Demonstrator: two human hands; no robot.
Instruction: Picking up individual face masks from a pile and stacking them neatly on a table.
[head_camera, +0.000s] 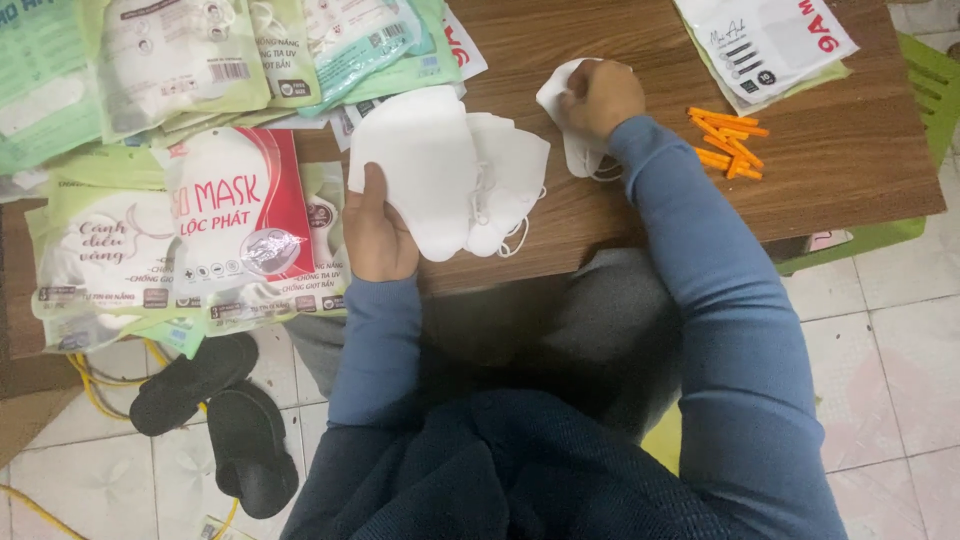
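Note:
My left hand holds a fanned stack of white folded face masks by its near edge, just above the wooden table. My right hand is closed on another white mask lying farther back on the table, with its ear loops trailing below the wrist. Both arms wear blue sleeves.
Piles of green and red mask packets cover the table's left side. White packets lie at the back right, with several small orange strips beside them. Black slippers and a yellow cable rest on the tiled floor at left.

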